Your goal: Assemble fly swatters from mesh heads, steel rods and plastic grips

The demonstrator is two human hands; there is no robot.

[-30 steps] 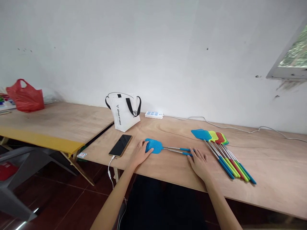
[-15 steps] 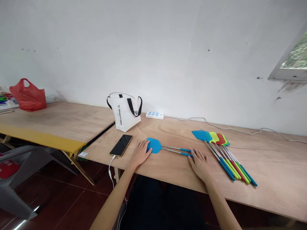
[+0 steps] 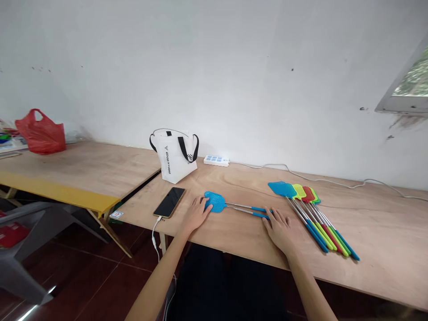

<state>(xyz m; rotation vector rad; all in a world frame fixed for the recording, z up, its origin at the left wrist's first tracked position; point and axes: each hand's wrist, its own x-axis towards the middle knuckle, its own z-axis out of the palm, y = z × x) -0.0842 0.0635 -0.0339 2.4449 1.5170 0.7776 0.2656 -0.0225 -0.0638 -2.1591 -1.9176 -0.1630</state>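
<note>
Two blue fly swatters point(image 3: 216, 202) lie side by side on the wooden table, heads overlapping at the left, thin metal shafts spreading slightly toward blue handles at the right. My left hand point(image 3: 196, 215) rests on the left edge of the heads, its fingers stretched over the mesh and thumb along the lower side. At the other end, my right hand point(image 3: 280, 228) lies with fingers spread, the fingertips touching the handle ends. Further right is a fanned group of several fly swatters point(image 3: 312, 218) in blue, yellow-green, red and green, handles angled toward the front edge.
Left of my left hand lies a phone point(image 3: 169, 202) with a white cable point(image 3: 154, 240) hanging off the table. Behind stand a white bag point(image 3: 177, 160) and a power strip point(image 3: 216, 160), its cord running along the wall. A red plastic bag point(image 3: 43, 133) sits on the neighbouring table point(image 3: 100, 165).
</note>
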